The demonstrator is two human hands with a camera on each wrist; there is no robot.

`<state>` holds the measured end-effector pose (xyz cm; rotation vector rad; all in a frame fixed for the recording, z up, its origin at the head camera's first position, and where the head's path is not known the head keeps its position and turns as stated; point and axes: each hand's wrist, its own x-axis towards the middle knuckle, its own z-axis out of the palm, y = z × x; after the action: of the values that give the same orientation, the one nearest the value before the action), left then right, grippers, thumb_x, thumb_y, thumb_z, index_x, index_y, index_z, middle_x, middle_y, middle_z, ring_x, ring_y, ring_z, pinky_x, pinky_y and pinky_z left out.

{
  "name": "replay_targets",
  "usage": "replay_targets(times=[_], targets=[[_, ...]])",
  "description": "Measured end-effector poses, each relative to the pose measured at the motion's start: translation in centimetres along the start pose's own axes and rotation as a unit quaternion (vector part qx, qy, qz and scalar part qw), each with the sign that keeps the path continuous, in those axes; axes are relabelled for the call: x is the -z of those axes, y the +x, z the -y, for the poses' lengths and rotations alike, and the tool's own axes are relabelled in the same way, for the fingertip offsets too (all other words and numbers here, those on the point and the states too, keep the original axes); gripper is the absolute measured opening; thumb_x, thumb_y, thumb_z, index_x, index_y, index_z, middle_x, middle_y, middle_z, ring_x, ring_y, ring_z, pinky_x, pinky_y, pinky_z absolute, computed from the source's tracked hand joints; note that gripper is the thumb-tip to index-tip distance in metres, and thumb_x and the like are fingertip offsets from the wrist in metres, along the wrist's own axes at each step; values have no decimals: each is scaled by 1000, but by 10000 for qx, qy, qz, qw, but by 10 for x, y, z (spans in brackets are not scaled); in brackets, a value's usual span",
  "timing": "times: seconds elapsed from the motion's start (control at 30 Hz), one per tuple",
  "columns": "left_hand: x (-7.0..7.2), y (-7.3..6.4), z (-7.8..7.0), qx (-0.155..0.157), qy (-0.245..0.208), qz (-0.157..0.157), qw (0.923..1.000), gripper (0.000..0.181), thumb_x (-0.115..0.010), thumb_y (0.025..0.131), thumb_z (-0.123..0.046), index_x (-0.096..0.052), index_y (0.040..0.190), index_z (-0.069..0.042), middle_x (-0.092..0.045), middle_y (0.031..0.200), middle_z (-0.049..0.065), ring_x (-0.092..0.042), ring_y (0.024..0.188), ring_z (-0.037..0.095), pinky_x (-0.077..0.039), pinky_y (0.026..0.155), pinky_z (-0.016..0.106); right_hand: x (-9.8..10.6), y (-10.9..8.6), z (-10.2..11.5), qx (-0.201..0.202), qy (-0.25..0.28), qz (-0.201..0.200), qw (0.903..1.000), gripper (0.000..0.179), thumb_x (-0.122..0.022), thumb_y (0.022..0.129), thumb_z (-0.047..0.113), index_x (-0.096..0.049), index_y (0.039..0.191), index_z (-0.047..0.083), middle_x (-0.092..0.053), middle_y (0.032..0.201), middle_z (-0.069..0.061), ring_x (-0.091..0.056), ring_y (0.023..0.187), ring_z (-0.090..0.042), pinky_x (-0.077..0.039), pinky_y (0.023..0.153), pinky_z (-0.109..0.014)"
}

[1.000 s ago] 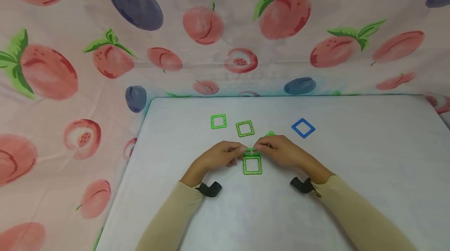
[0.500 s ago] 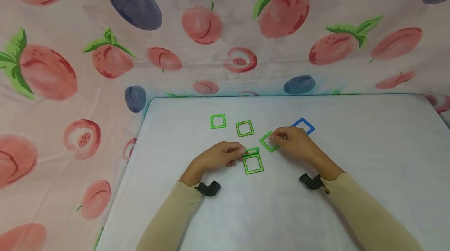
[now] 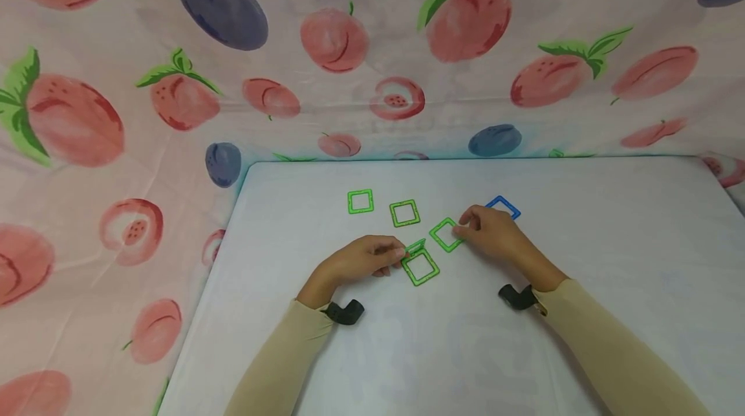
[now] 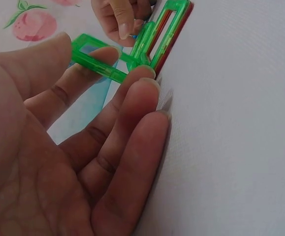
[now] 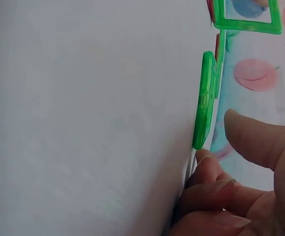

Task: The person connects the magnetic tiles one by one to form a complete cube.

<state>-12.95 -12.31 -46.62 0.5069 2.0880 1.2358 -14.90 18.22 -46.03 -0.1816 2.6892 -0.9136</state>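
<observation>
My left hand (image 3: pixel 367 257) pinches a raised green square frame tile (image 4: pixel 103 69) by its edge between thumb and index finger. This tile meets, along one side, another green square frame (image 3: pixel 420 266) that lies flat on the table in the head view. Just right of them, a loose green frame (image 3: pixel 443 235) lies turned like a diamond. My right hand (image 3: pixel 491 231) is at that frame's right corner. In the right wrist view, the thumb stands apart from the loose green frame (image 5: pixel 205 101), and a fingertip is close to its near end; contact is unclear.
Two more green frames lie farther back, one at the left (image 3: pixel 360 201) and one nearer the middle (image 3: pixel 404 213). A blue frame (image 3: pixel 506 206) is partly covered by my right hand. A fruit-print cloth (image 3: pixel 349 99) hangs behind the white table (image 3: pixel 407 364).
My right hand has left the joined green frames and moved right to the loose green frame. The joined pair has turned slightly in my left hand, its flat frame swinging rightward.
</observation>
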Motion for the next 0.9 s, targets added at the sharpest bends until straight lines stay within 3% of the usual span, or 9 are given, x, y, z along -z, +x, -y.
replay_targets(times=[0.23, 0.6, 0.9], targets=[[0, 1, -1, -4, -82, 7, 10000, 27, -58, 105, -37, -71, 119, -17, -68, 101, 3, -62, 86, 15, -55, 80, 27, 2, 4, 1, -228, 4, 116, 9997, 33, -69, 96, 36, -68, 108, 5, -61, 85, -7, -52, 77, -22, -41, 65, -31], [-1, 1, -2, 14, -89, -25, 10000, 27, -59, 105, -36, -71, 119, -17, -67, 100, 2, -61, 84, 15, -54, 79, 27, -1, 6, -1, -220, 1, 64, 9997, 29, -76, 92, 32, -70, 104, 6, -60, 85, -7, -53, 79, -22, -42, 66, -32], [0, 1, -1, 23, -56, -19, 10000, 27, -58, 105, -37, -71, 119, -18, -68, 101, 2, -62, 85, 15, -55, 79, 27, -2, 5, 4, -278, -57, 19, 9996, 20, -74, 93, 27, -72, 93, 7, -64, 82, -5, -56, 78, -21, -44, 67, -30]])
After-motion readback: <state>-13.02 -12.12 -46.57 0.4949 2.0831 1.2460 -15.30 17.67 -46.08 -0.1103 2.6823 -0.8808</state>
